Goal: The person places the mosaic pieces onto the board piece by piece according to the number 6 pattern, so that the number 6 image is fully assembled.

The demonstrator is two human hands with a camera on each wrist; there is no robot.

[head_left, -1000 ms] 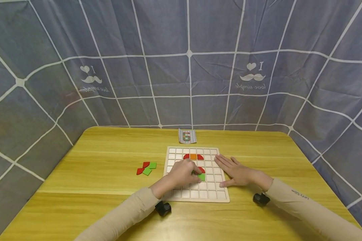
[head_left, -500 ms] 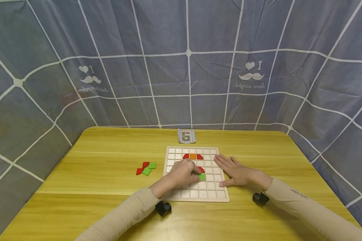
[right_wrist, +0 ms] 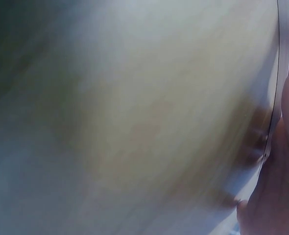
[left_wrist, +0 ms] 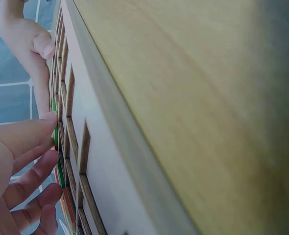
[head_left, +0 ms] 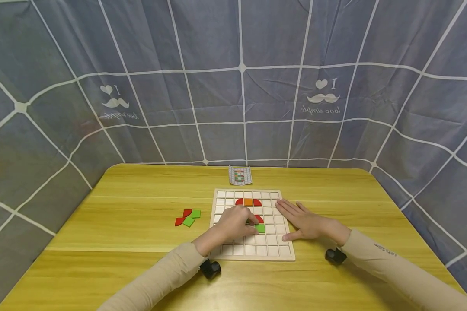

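Observation:
A wooden grid board [head_left: 257, 259] lies on the table, with coloured tiles in several of its cells. Over its middle, my left hand [head_left: 237, 222] bends its thumb and forefinger to the edges of a green square tile [head_left: 260, 228], pinching it low in the grid. The left wrist view shows the thumb [left_wrist: 39, 126] on that green strip. A red quarter-round tile [head_left: 260, 219] sits just beyond it. My left hand hides other cells. Flat and with fingers straight, my right hand [head_left: 305, 224] rests on the board's right edge.
Left of the board lie loose tiles: red quarter-rounds [head_left: 179, 221] and green squares [head_left: 188, 221]. A small pattern card [head_left: 240, 176] stands behind the board. An orange square [head_left: 248, 202] sits between two red tiles in an upper row. Curtains surround the table.
Both hands stay nearly where they were, the left at the green tile and the right on the board's edge. The head view has shifted very slightly.

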